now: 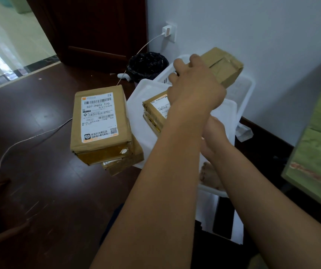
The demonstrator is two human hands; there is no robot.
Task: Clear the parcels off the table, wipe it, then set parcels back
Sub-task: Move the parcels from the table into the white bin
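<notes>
My left hand reaches forward and grips one end of a brown taped parcel, holding it over a white slotted basket by the wall. A second parcel with a white label lies in a nearer white tray. To the left, a large labelled parcel tops a stack of parcels. My right hand is low at the white tray's near side, its fingers hidden behind my left forearm. The green-topped table shows at the right edge.
A bin with a black bag stands behind the trays near a dark door. A white charger is plugged into the wall, and its cable trails across the dark wooden floor. A bare foot shows through the tray.
</notes>
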